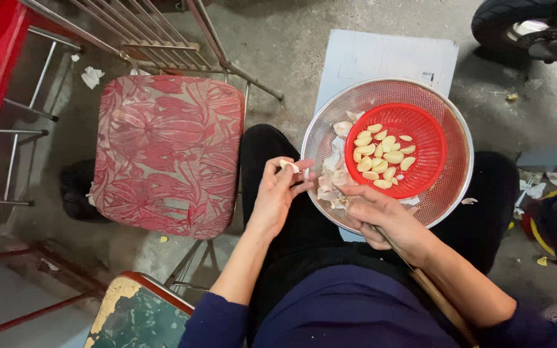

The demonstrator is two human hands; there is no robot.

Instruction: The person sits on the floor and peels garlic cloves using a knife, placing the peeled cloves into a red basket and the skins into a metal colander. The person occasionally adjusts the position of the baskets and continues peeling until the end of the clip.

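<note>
My left hand [277,193] pinches a pale garlic clove [288,165] at the fingertips, just left of a metal mesh colander [449,122] resting on my lap. My right hand [381,216] lies on the colander's near rim, closed around a thin knife whose wooden handle [436,298] runs back along my forearm. Inside the colander sits a small red plastic basket [430,138] holding several peeled garlic cloves [380,156]. Papery garlic skins [331,179] are piled in the colander beside the basket.
A chair with a red floral cushion [169,151] stands to the left, a worn green-topped stool [138,316] at bottom left. A pale board [388,58] lies on the concrete floor beyond the colander. A tyre [517,22] is at top right, litter at right.
</note>
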